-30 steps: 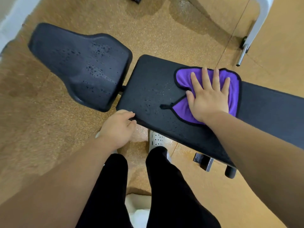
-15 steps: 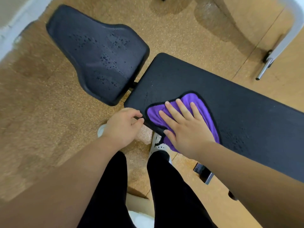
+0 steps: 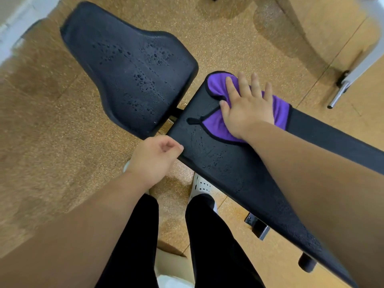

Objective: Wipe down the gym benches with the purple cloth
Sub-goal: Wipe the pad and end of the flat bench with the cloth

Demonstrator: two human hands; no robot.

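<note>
A black gym bench runs from the middle to the lower right, its long back pad [image 3: 228, 163] wet with droplets near me. The purple cloth [image 3: 216, 121] with a black hem lies at the pad's far left corner. My right hand [image 3: 247, 109] presses flat on the cloth with fingers spread and straight. My left hand [image 3: 153, 159] hovers at the pad's near corner, fingers loosely curled, holding nothing. The separate seat pad [image 3: 133, 73] lies to the left, covered in water drops.
Cork-coloured floor [image 3: 52, 142] surrounds the bench. A white machine frame with a chrome bar [image 3: 340, 90] stands at the upper right. A white wall base [image 3: 12, 28] runs along the upper left. My legs and a white shoe [image 3: 201, 186] stand against the bench's near side.
My right hand has slid the cloth from the pad's near edge to its far left corner. My left hand has stayed at the near corner.
</note>
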